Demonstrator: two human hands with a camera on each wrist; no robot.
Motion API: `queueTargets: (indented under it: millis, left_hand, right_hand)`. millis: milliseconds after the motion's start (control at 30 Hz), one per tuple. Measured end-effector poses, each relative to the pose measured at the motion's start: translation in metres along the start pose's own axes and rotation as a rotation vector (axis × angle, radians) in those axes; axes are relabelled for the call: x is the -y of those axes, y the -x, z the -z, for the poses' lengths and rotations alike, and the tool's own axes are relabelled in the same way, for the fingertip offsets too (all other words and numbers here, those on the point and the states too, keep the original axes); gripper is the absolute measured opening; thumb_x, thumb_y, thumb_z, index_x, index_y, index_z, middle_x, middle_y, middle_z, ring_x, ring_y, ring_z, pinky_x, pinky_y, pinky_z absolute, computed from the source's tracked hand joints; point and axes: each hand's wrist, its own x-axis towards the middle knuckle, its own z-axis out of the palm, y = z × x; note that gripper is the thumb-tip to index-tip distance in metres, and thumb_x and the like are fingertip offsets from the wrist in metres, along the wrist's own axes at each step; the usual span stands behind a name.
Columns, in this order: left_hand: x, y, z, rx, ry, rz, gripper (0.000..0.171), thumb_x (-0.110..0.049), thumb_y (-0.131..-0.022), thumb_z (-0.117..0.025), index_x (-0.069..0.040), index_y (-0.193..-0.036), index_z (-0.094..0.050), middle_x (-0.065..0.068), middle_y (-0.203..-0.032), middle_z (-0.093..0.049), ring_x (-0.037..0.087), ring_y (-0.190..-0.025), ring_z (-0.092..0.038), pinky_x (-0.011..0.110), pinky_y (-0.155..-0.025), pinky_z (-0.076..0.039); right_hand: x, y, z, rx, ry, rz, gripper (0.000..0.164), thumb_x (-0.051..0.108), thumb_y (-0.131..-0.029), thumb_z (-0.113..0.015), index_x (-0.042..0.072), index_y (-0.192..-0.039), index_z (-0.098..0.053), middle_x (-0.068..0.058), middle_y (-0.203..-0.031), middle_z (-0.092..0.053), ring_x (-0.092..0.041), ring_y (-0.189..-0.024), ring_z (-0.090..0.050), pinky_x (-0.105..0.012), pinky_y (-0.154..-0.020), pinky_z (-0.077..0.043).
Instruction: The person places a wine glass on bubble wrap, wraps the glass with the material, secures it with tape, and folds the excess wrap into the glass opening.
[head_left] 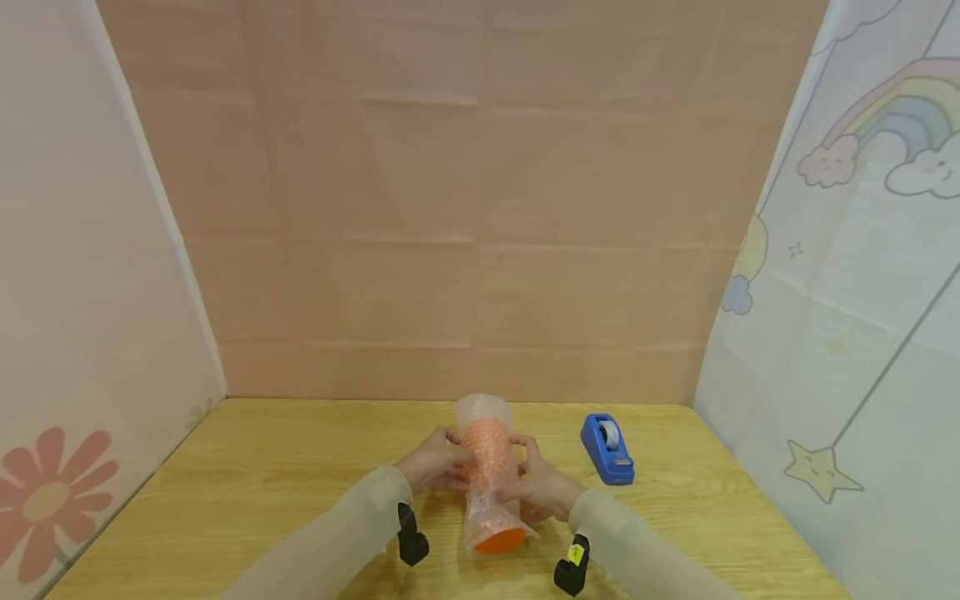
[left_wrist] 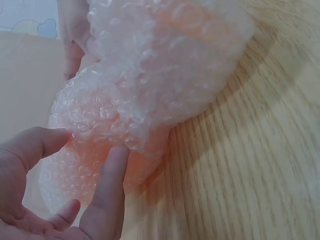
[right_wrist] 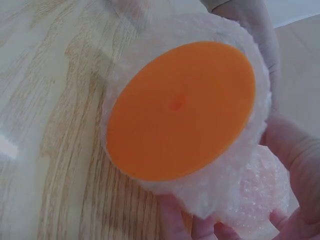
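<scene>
An orange object in bubble wrap (head_left: 487, 442) lies lengthwise on the wooden table, narrower at its middle. Its flat, round orange end (right_wrist: 180, 110) faces the near side and is uncovered, with a small dimple at the centre. My left hand (head_left: 441, 462) holds the left side near the middle; in the left wrist view, thumb and fingers are against the wrap. From the right, my right hand (head_left: 546, 487) grips the narrow part, its thumb on one side and fingers reaching under. The orange object's kind is hidden by the wrap.
A blue tape dispenser (head_left: 609, 454) with a roll of tape stands to the right of my right hand. A brown-pink sheet (head_left: 472, 208) hangs behind the wooden table (head_left: 300, 450). Patterned white sheets flank both sides.
</scene>
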Motion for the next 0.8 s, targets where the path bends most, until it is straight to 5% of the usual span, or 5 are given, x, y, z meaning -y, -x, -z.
queueTargets:
  millis: [200,467,633,800]
  left_hand:
    - [-0.005,0.004,-0.001,-0.008,-0.112,-0.085,0.059,-0.007,-0.084,-0.069,-0.006,-0.126,-0.027,0.013,-0.088,-0.054,0.021,-0.067,-0.055,0.043,-0.068,-0.058]
    - [-0.017,0.006,-0.010,-0.069,-0.416,-0.277,0.034,0.004,-0.080,-0.065,-0.004,-0.108,-0.047,0.006,-0.077,-0.046,0.016,-0.061,-0.045,0.027,-0.053,-0.045]
    - [-0.019,0.008,-0.015,-0.056,-0.432,-0.257,0.029,-0.005,-0.083,-0.066,-0.003,-0.105,-0.047,0.005,-0.076,-0.047,0.015,-0.060,-0.047,0.026,-0.053,-0.045]
    - [-0.022,0.008,-0.017,-0.051,-0.407,-0.214,0.047,-0.023,-0.079,-0.078,-0.002,-0.105,-0.045,0.005,-0.078,-0.047,0.017,-0.063,-0.048,0.030,-0.056,-0.045]
  right_hand:
    - [-0.001,-0.003,-0.002,-0.007,0.003,-0.007,0.097,0.012,-0.077,-0.080,0.022,-0.146,-0.012,-0.024,-0.127,-0.040,-0.039,-0.104,-0.057,-0.060,-0.071,-0.054]
    - [-0.001,-0.004,-0.003,-0.014,0.023,-0.017,0.099,0.013,-0.075,-0.081,0.023,-0.146,-0.013,-0.023,-0.126,-0.041,-0.034,-0.098,-0.057,-0.052,-0.067,-0.057]
    - [0.000,-0.004,-0.005,-0.013,0.018,-0.019,0.099,0.011,-0.074,-0.081,0.023,-0.146,-0.013,-0.023,-0.128,-0.040,-0.035,-0.099,-0.055,-0.052,-0.068,-0.056]
    - [0.001,-0.003,-0.005,-0.008,0.007,-0.013,0.100,0.010,-0.074,-0.080,0.024,-0.146,-0.013,-0.023,-0.128,-0.039,-0.034,-0.099,-0.054,-0.050,-0.068,-0.056]
